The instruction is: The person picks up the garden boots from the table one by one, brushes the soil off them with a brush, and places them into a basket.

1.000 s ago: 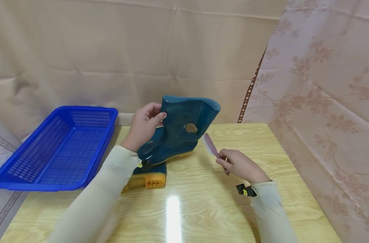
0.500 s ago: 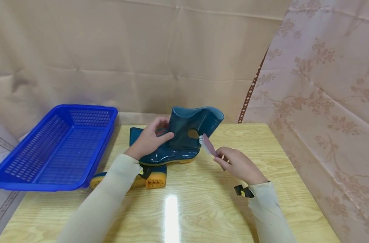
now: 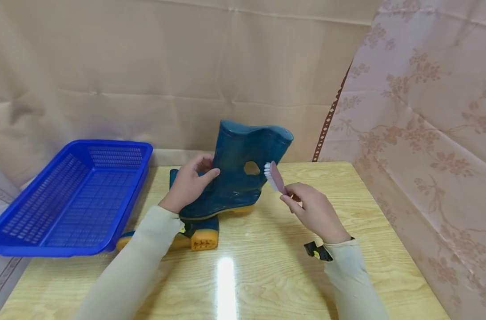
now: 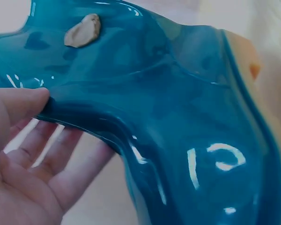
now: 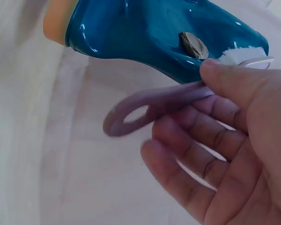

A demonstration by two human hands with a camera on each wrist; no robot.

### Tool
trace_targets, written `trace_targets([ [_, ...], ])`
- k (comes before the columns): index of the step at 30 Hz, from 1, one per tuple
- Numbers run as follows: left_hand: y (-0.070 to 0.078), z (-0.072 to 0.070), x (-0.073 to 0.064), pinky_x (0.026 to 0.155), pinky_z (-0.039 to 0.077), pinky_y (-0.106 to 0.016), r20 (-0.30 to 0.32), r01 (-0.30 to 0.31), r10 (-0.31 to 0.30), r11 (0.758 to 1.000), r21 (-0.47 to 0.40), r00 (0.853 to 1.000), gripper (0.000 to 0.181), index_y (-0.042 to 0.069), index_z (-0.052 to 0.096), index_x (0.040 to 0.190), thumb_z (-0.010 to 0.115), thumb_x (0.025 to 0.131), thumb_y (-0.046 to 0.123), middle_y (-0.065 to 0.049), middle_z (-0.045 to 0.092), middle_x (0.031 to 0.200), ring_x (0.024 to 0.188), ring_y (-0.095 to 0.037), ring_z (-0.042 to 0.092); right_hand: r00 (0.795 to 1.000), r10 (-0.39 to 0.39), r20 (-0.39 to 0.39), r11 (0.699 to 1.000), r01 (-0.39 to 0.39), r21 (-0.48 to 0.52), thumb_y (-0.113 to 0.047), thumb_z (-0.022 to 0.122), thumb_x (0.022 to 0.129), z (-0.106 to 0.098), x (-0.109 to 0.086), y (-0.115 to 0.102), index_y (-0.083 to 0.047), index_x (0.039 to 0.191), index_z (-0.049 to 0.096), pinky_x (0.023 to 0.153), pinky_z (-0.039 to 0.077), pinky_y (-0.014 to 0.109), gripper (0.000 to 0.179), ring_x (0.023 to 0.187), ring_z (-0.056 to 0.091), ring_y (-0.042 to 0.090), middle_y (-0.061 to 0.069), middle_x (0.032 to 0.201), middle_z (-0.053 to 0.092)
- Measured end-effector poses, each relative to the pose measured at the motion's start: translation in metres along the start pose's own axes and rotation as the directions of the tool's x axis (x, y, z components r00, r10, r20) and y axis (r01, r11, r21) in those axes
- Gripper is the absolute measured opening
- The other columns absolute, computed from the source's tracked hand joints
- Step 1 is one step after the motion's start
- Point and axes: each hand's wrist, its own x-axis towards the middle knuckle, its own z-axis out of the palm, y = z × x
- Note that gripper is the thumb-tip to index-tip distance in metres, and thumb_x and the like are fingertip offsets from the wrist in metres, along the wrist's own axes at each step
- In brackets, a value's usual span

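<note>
1. Right-hand fingers, right hand [image 3: 312, 213]: thumb and forefinger pinch the handle of a mauve brush [image 3: 279, 180]; the remaining fingers curl loosely beneath, apart from one another. A hold near the bristles probably gives finer control.
2. Brush bristles, white [image 3: 268, 174]: turned towards the boot, beside a pale brown patch [image 3: 251, 168]; contact cannot be told.
3. Left-hand fingers, left hand [image 3: 191, 182]: thumb on the near face, fingers spread behind, the boot's front edge clamped between; presumably to steady it and leave the patched side bare.
4. Boot, teal, yellow-soled [image 3: 231, 178]: between the hands, toe leftward, mouth up, slightly tilted.
5. Pose: both forearms, pale-sleeved, reach forward and converge; right wrist bent inward, back of hand uppermost.
6. Second boot [image 3: 205, 239]: on its side below the first, tread facing the wearer.
7. Basket, blue, perforated [image 3: 91, 209]: at left, apart from the hands.
8. Table, wood-grained [image 3: 347, 200]: beneath all; beige curtain [image 3: 167, 66] behind.
</note>
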Motion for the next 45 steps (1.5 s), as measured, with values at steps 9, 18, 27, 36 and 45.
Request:
trace_targets([
  [9,-0.005,-0.010,-0.013,0.103,0.047,-0.054,0.075,0.004,-0.010,0.997,0.079,0.997,0.027,0.011,0.059,0.131,0.063,0.105,0.017,-0.009,0.065,0.120,0.116,-0.028,0.060,0.996,0.010,-0.085,1.000,-0.007,0.027,-0.023,0.062,0.106,-0.009,0.002,-0.029,-0.008,0.118,0.064,0.069,0.054,0.037,0.020,0.077,0.060,0.018,0.005,0.100,0.071],
  [18,-0.016,-0.002,-0.021,0.098,0.050,-0.051,0.018,0.069,-0.071,0.992,0.104,0.997,0.032,0.011,0.055,0.135,0.062,0.106,0.022,-0.010,0.065,0.126,0.118,-0.028,0.059,0.999,-0.009,-0.051,1.000,0.009,0.013,-0.023,0.056,0.108,-0.008,-0.004,-0.033,-0.004,0.122,0.058,0.056,0.041,0.029,0.023,0.064,0.047,0.013,0.001,0.081,0.053],
  [27,-0.014,0.002,-0.023,0.101,0.054,-0.050,-0.004,0.076,-0.076,0.992,0.097,0.997,0.034,0.012,0.058,0.129,0.067,0.102,0.030,-0.008,0.065,0.122,0.116,-0.027,0.061,0.995,-0.089,-0.039,0.994,0.087,-0.060,-0.014,0.061,0.103,-0.010,-0.006,-0.037,-0.007,0.134,0.060,0.062,0.047,0.028,0.033,0.074,0.052,0.012,0.003,0.101,0.063],
  [36,-0.014,0.000,-0.029,0.100,0.051,-0.051,-0.083,0.090,-0.084,0.994,0.068,0.993,0.034,0.015,0.064,0.129,0.065,0.103,0.037,-0.005,0.068,0.119,0.113,-0.026,0.061,0.987,-0.142,-0.074,0.986,0.135,-0.097,-0.013,0.068,0.099,-0.008,-0.004,-0.044,-0.012,0.141,0.058,0.059,0.046,0.025,0.043,0.073,0.052,0.010,0.001,0.102,0.065],
  [45,-0.016,0.003,-0.025,0.099,0.052,-0.053,-0.116,0.093,-0.087,0.994,0.049,0.989,0.039,0.015,0.062,0.134,0.067,0.102,0.037,-0.009,0.069,0.121,0.114,-0.029,0.062,0.985,-0.148,-0.091,0.984,0.137,-0.115,-0.013,0.068,0.098,-0.006,-0.006,-0.046,-0.011,0.140,0.060,0.055,0.041,0.024,0.042,0.071,0.050,0.010,0.001,0.102,0.066],
])
